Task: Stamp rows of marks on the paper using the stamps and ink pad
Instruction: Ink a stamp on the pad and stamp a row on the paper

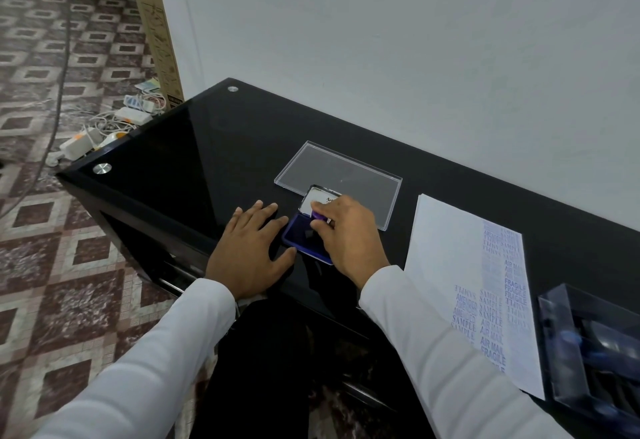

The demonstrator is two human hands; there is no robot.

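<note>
The paper (446,276) is lying on the black counter (214,148) to the person's right, well apart from the ink pad (304,241), and it is already carrying several columns of blue-violet marks along its right and near parts: words such as SAMPLE, AIR MAIL, FRAGILE and AMENDED are showing, some of them upside down. Its left and far portions are bare, so the task is looking partly done, with plenty of room left for more rows.

The right hand (346,231) is reaching over the open ink pad, its fingers curled down around a small purple stamp (320,216) and pressing it toward the dark pad surface; this grip is closed on the stamp, though the stamp's face is hidden beneath the fingers. The pad's hinged lid (317,200) is standing open behind the hand, white with a partly covered label. The left hand (251,248) is lying flat on the counter just beside the pad, fingers spread and straight, its fingertips touching or nearly touching the pad's left edge; it is holding nothing and is probably steadying the pad.

A clear plastic lid (339,179) is resting behind the pad, and a clear box (588,352) with dark contents, likely the other stamps, is sitting at the paper's right edge.
</note>
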